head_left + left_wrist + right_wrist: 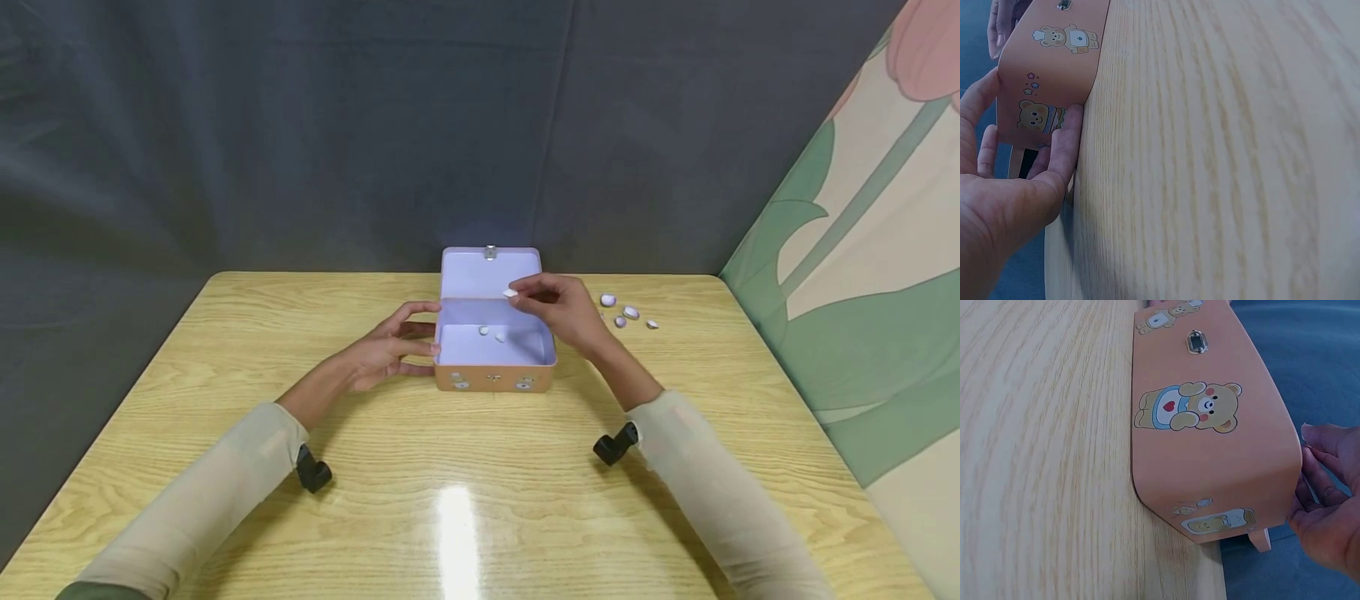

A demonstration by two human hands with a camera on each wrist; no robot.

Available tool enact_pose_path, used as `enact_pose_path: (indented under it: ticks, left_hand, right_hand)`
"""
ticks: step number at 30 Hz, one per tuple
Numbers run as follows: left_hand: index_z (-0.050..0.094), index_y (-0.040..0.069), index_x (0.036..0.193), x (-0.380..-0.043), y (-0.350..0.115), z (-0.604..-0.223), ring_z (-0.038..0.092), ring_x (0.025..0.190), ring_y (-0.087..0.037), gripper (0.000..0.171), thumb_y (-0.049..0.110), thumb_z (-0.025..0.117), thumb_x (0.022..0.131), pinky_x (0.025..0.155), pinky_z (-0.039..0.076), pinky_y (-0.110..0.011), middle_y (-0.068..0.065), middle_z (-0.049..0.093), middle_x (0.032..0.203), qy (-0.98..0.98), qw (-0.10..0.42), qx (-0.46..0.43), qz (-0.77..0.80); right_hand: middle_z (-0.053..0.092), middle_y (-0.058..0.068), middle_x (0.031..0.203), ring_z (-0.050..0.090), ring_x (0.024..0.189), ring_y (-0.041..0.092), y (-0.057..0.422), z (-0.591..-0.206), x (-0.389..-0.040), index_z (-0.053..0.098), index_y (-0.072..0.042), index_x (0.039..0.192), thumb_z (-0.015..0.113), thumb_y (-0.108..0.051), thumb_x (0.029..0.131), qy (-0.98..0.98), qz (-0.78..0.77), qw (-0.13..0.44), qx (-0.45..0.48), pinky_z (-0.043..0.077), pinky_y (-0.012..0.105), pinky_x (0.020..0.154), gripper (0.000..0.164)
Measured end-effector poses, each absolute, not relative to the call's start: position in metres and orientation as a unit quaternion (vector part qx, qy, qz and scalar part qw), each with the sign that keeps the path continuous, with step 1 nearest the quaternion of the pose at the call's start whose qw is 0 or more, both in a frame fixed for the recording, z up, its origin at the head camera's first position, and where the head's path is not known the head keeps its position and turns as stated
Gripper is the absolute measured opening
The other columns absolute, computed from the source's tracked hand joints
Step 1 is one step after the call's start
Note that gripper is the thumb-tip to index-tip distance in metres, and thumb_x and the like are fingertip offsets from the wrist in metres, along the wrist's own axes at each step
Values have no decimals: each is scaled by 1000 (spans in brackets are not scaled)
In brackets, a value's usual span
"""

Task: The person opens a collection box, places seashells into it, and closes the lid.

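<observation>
Right grip [561,312] pinches white piece [510,293] over box [474,379] (bears [1197,407] printed)

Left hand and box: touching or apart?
Touching. The left wrist view shows the left hand with its fingers resting against the side of the box.

One salmon-orange rectangular tin box with a lavender interior [474,382] holds two small whitish shell-like pieces [483,331]. One more such piece [509,292] is in the right hand [562,310], one of two bare hands. At least four similar purplish-white pieces [631,312] lie on one pale wood-grain table [375,483]; a possible fifth is mostly hidden. Two cream sleeves [705,458] and two black wrist devices [313,472] show.
</observation>
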State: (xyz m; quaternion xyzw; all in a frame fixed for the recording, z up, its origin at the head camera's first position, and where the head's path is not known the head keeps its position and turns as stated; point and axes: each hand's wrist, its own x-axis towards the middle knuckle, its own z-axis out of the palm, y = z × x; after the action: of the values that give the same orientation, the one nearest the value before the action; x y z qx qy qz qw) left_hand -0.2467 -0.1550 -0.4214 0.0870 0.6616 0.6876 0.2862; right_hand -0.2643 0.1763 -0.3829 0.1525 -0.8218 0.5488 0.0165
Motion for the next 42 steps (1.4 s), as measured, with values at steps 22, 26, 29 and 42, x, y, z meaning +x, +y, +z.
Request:
enact_pose_path:
  ticks: [22, 26, 29, 42]
  left_hand:
    - [36, 26, 170, -245, -154, -420, 59, 144, -41, 75, 0, 70, 108, 113, 65, -57, -22, 33, 175, 662, 285, 86, 688]
    - [34, 24, 172, -244, -154, -419, 58, 144, -41, 77, 0, 70, 108, 113, 65, -57, -21, 33, 174, 663, 285, 84, 687]
    - [32, 23, 174, -245, -154, -419, 59, 144, -41, 79, 0, 70, 108, 112, 65, -56, -21, 33, 174, 663, 285, 84, 687]
    - [35, 24, 171, -246, -154, -421, 60, 140, -38, 76, 1, 71, 108, 110, 67, -55, -21, 34, 172, 664, 284, 84, 687]
  right_hand:
    - [78, 21, 140, 73, 98, 1, 201, -383, -260, 79, 5, 131, 82, -12, 105, -830, 542, 19, 130, 60, 11, 86, 31]
    - [78, 22, 139, 72, 98, 1, 213, -384, -257, 79, 4, 131, 81, -14, 106, -833, 540, 21, 117, 61, 12, 87, 31]
    - [78, 23, 137, 73, 98, 0, 224, -386, -255, 79, 3, 131, 81, -15, 106, -835, 538, 23, 109, 62, 13, 87, 31]
    - [79, -25, 107, 74, 99, -5, 272, -394, -248, 77, 0, 135, 78, -24, 109, -845, 528, 38, 80, 60, 12, 87, 36]
